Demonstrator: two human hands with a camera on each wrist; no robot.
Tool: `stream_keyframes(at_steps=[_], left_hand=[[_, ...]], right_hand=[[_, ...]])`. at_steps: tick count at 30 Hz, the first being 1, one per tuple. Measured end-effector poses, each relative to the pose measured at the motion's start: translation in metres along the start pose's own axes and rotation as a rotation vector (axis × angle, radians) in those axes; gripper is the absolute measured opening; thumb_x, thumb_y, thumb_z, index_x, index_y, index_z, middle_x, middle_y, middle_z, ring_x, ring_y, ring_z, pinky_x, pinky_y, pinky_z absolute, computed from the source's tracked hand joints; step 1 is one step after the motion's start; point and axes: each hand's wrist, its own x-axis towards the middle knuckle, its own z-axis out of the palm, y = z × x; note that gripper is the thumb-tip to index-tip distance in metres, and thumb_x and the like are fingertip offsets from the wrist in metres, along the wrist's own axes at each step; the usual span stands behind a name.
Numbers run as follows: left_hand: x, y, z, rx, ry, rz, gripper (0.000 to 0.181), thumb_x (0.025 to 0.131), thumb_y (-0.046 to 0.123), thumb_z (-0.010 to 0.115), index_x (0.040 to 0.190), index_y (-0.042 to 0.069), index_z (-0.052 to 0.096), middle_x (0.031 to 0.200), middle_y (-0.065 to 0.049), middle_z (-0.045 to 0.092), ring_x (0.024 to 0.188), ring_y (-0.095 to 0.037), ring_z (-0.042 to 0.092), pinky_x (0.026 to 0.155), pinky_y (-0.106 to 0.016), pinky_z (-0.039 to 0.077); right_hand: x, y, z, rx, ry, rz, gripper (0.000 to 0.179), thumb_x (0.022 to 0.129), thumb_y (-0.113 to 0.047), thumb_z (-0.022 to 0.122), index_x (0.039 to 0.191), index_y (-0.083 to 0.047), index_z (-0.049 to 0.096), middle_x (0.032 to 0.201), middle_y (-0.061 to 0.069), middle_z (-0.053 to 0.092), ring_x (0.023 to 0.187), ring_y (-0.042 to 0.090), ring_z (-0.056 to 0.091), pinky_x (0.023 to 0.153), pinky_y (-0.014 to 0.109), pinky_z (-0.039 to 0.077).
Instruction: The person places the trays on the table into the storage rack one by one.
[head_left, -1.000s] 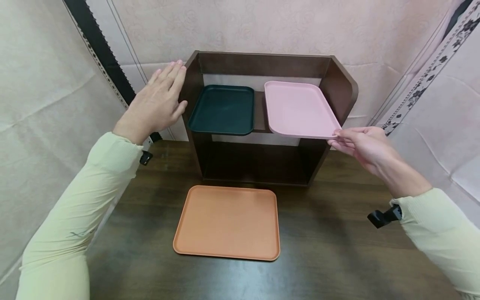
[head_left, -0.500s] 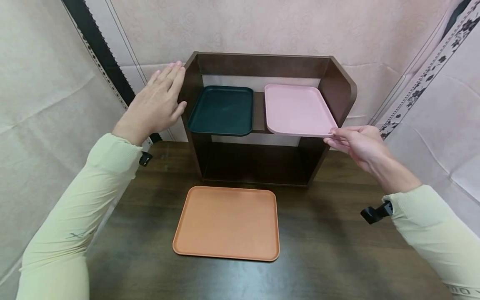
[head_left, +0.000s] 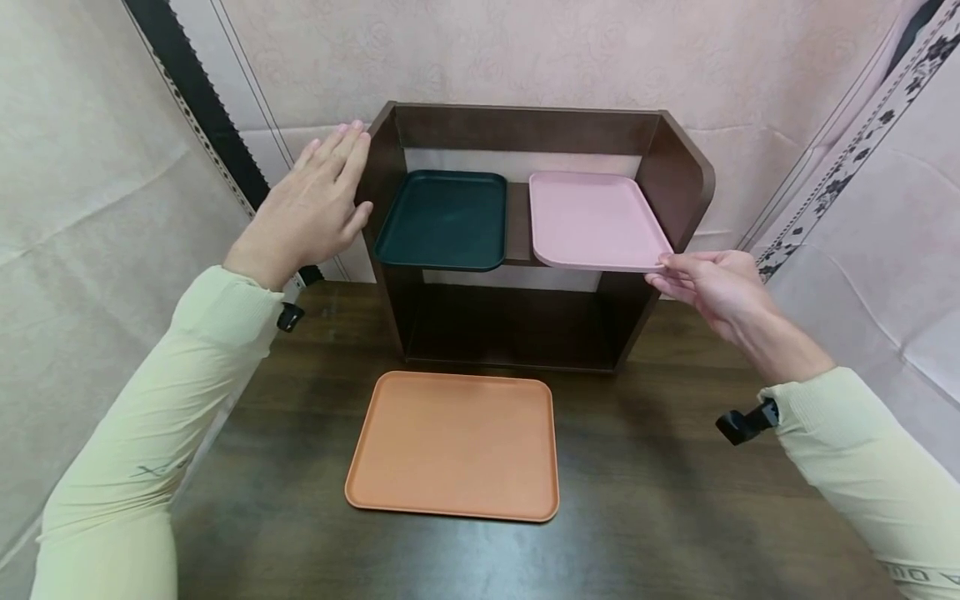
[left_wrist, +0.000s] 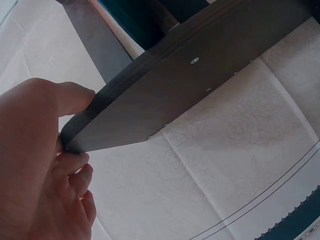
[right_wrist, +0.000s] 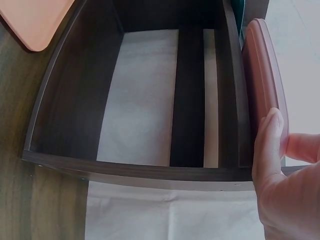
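Observation:
In the head view, a pink tray [head_left: 600, 221] lies on the upper level of a dark brown shelf unit [head_left: 528, 129], at its right side. My right hand [head_left: 720, 292] pinches the tray's front right corner, thumb on top and fingers beneath; the right wrist view shows the tray [right_wrist: 265, 75] edge-on at the shelf board. My left hand [head_left: 311, 200], fingers straight, touches the unit's left side panel [left_wrist: 165, 85] near its top front edge. Beside the pink tray, a dark green tray [head_left: 444, 221] sits on the same level at the left.
An orange tray [head_left: 453, 446] lies flat on the dark wooden table [head_left: 637, 500] in front of the shelf unit. White patterned cloth [head_left: 525, 50] hangs behind and on both sides. The unit's lower compartment [head_left: 510, 325] is open at the front.
The pink tray has come down at its back edge and shifted slightly left, settling nearer the shelf board. My right hand moved a little left with it. The left hand stays in place.

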Motion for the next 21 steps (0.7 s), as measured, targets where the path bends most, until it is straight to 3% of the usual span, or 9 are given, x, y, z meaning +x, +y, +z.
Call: stream_keyframes(at_steps=[7,12,19,21], left_hand=[[0.0003,-0.0008,-0.0014,-0.006,-0.012,-0.005,0.077,0.112,0.03,0.04,0.168,-0.002,-0.001,0.179,-0.016,-0.004,0.167,-0.037,0.002,0.136,-0.053,0.003],[0.001,-0.0006,-0.0006,-0.006,-0.01,-0.006,0.077,0.111,0.03,0.04,0.168,-0.002,-0.001,0.179,-0.017,-0.004,0.167,-0.037,0.002,0.136,-0.053,0.003],[0.0008,0.0,0.0003,-0.01,-0.003,-0.005,0.077,0.111,0.03,0.041,0.168,-0.002,0.0,0.179,-0.015,-0.003,0.167,-0.037,0.003,0.136,-0.052,0.003],[0.0007,0.0001,0.0002,-0.012,-0.001,-0.004,0.077,0.111,0.03,0.041,0.168,-0.002,0.0,0.179,-0.015,-0.003,0.167,-0.037,0.003,0.136,-0.052,0.003]], right_hand=[[0.0004,0.0018,0.0016,0.016,0.012,-0.012,0.023,0.1,0.002,0.066,0.084,-0.007,0.08,0.083,0.004,0.078,0.076,0.014,0.08,0.078,0.024,0.066],[-0.0007,0.005,0.0012,-0.046,0.048,-0.036,0.026,0.102,-0.002,0.064,0.084,-0.012,0.08,0.082,0.001,0.079,0.077,0.012,0.08,0.08,0.023,0.065],[-0.0008,0.0087,-0.0007,0.033,0.032,-0.015,0.023,0.1,0.002,0.065,0.085,-0.008,0.08,0.082,0.006,0.08,0.076,0.014,0.081,0.077,0.023,0.065],[-0.0008,0.0094,-0.0012,0.012,0.031,-0.026,0.025,0.101,0.001,0.064,0.085,-0.009,0.08,0.083,0.004,0.08,0.077,0.013,0.081,0.078,0.023,0.065]])
